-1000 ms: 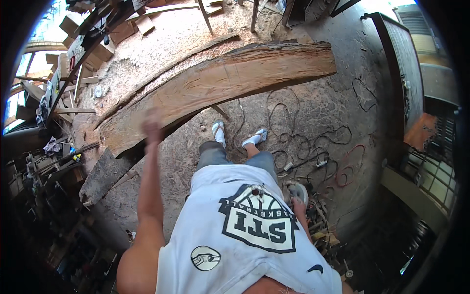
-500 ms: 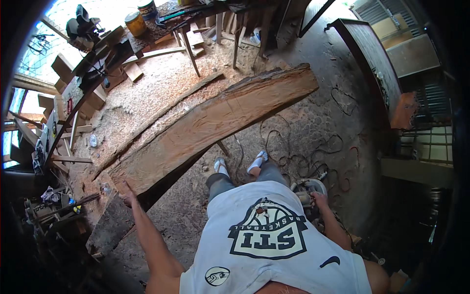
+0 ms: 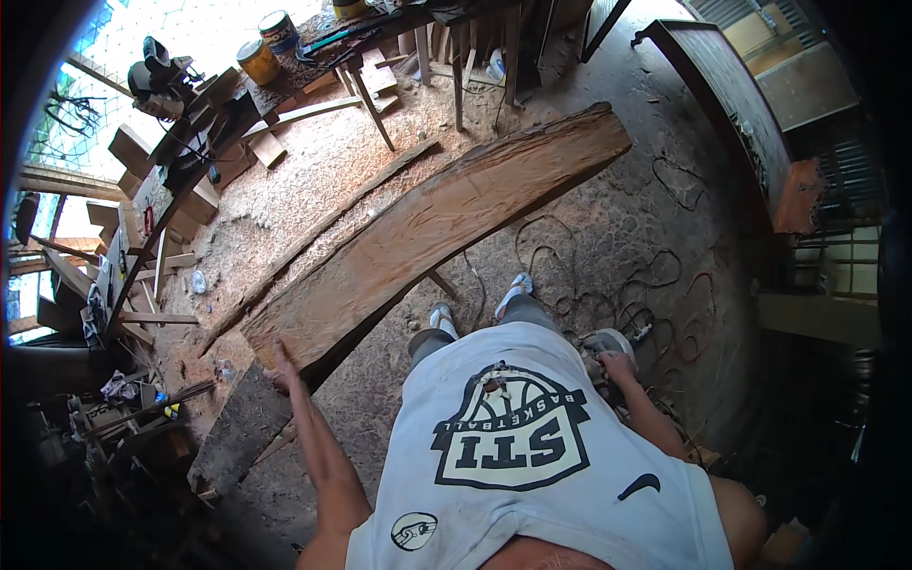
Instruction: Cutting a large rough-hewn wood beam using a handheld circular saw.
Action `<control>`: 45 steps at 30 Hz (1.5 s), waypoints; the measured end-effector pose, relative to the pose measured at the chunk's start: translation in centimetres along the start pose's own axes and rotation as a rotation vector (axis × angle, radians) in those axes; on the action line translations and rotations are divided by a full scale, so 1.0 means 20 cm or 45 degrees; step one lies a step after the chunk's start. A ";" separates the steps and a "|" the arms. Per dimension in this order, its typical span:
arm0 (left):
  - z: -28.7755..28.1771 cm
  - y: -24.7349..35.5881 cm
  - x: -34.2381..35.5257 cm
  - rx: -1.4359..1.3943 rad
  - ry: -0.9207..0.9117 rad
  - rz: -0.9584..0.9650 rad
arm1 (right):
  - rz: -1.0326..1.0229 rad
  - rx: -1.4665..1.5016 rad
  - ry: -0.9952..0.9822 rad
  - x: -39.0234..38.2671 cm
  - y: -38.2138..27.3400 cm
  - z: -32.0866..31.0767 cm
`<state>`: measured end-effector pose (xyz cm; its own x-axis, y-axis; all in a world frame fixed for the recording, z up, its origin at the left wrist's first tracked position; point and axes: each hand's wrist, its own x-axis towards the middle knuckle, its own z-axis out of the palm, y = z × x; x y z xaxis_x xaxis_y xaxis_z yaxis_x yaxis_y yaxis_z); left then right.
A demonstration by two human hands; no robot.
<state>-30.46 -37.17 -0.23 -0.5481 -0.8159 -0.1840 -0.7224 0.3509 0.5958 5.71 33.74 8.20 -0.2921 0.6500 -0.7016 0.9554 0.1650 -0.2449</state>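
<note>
A long, thick wooden slab (image 3: pixel 446 223) with a slightly curved, rough bark edge runs from lower left to upper right in front of me. My left hand (image 3: pixel 282 369) is at the slab's near left end, its fingers on the face and around the end edge. On my right, low beside my hip, my right hand (image 3: pixel 617 365) is closed on a hand-held power tool (image 3: pixel 608 342) with a rounded grey part. My shirt and arm hide much of the tool, so its exact kind is unclear.
A dark board (image 3: pixel 242 418) lies under the slab's left end. A long thin wood strip (image 3: pixel 323 242) lies beyond the slab on sawdust. Cords (image 3: pixel 655 275) loop over the floor at right. A cluttered bench (image 3: pixel 313 57) holds tins; a framed panel (image 3: pixel 722 104) leans at right.
The whole view has shifted, so the slab and bench sit further right in the picture. Both hands keep their places, the left on the slab end, the right on the power tool.
</note>
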 end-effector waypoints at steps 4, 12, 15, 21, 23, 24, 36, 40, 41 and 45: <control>0.09 0.08 -0.15 -0.012 -0.064 -0.047 | -0.059 -0.026 0.037 0.02 -0.07 -0.03; 0.43 0.22 -0.33 0.220 -0.043 -0.052 | -0.176 0.207 0.181 0.23 -0.04 -0.18; 0.48 0.31 -0.42 0.201 -0.197 -0.195 | -0.088 0.313 0.141 0.30 -0.06 -0.27; 0.64 0.44 -0.60 0.205 -0.162 -0.147 | -0.086 0.297 0.214 0.30 -0.32 -0.50; 0.66 0.49 -0.65 0.173 -0.223 -0.125 | -0.191 0.160 0.186 0.27 -0.47 -0.61; 0.69 0.54 -0.71 0.204 -0.202 -0.127 | -0.162 0.174 0.198 0.28 -0.49 -0.64; 0.78 0.67 -0.87 0.011 -0.458 -0.261 | -0.750 0.289 0.344 0.44 -1.03 -0.81; 0.78 0.75 -0.94 0.214 -0.462 -0.223 | -0.907 0.418 0.405 0.58 -1.24 -0.69; 0.76 0.73 -0.93 0.219 -0.482 -0.166 | -0.990 0.395 0.430 0.60 -1.29 -0.65; 0.73 0.70 -0.98 0.341 -0.497 -0.086 | -1.108 0.415 0.338 0.67 -1.48 -0.54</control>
<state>-35.99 -9.59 0.30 -0.5763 -0.6255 -0.5259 -0.8171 0.4507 0.3594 -25.94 45.59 13.19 -0.8345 0.5506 -0.0228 0.3387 0.4797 -0.8094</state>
